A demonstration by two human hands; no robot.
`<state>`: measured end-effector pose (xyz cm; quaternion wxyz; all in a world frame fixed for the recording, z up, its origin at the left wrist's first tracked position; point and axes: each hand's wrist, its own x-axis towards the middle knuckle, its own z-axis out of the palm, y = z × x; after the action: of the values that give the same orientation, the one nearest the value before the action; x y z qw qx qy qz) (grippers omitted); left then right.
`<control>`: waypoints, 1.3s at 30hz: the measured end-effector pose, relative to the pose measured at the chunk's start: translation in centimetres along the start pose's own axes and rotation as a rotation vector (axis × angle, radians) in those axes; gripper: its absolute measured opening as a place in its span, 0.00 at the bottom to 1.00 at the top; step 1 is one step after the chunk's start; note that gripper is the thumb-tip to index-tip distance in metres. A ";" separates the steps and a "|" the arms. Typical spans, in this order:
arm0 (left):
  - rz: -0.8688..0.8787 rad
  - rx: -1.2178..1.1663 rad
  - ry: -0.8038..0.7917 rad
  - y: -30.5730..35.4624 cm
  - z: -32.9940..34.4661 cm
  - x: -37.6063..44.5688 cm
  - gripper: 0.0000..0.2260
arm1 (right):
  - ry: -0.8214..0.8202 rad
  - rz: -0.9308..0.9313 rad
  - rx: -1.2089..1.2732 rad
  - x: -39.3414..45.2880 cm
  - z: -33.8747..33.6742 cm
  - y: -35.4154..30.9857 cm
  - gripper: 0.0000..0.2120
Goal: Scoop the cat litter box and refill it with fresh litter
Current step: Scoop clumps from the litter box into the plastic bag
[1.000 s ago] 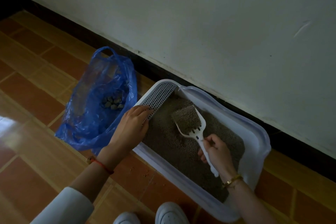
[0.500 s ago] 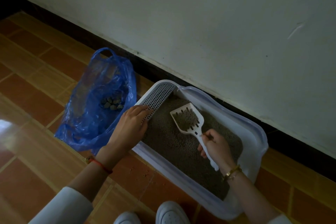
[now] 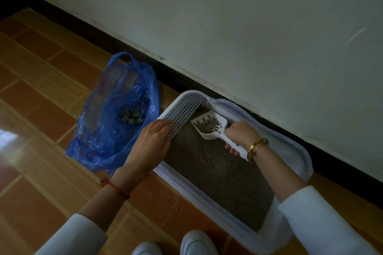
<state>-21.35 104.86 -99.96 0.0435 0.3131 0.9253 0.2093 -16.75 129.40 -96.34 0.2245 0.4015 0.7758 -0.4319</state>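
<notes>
Head view showed us a tiled floor (image 3: pixel 41 80) meeting a pale wall (image 3: pixel 228 16) at a dark skirting. Our box (image 3: pixel 298 151) lay along that skirting, litter (image 3: pixel 207 163) inside. Beside its left end a blue bag (image 3: pixel 116 122) held clumps (image 3: pixel 131 115). Our left hand (image 3: pixel 152 144) rested on the grid (image 3: pixel 183 113), fingers straight. Our right hand (image 3: pixel 241 133) gripped the scoop (image 3: pixel 209 125) over the litter, some grains in it. White shoes (image 3: pixel 196 242) stood by the box.

Count: one litter box (image 3: pixel 298 152), one slotted scoop (image 3: pixel 209 125), one blue plastic bag (image 3: pixel 107 130) — holding a cluster of clumps (image 3: pixel 130 117), number not resolvable. Two hands — left hand (image 3: pixel 152 145), right hand (image 3: pixel 241 136). Two white shoes (image 3: pixel 196 243).
</notes>
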 end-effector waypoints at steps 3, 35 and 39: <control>-0.003 0.008 0.005 -0.1 -0.1 0.0 0.17 | -0.060 0.045 -0.019 0.7 -0.8 -1.4 0.13; -0.071 0.019 -0.036 -1.6 -0.3 -1.4 0.21 | 0.199 -0.244 0.217 1.6 7.6 2.8 0.06; -0.062 0.026 -0.030 -1.5 -0.4 -1.4 0.21 | 0.179 -0.301 0.185 1.1 7.7 4.1 0.05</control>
<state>-21.15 102.86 -100.29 0.0596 0.2877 0.9365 0.1912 -14.05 124.56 -103.17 0.0497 0.3367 0.8008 -0.4928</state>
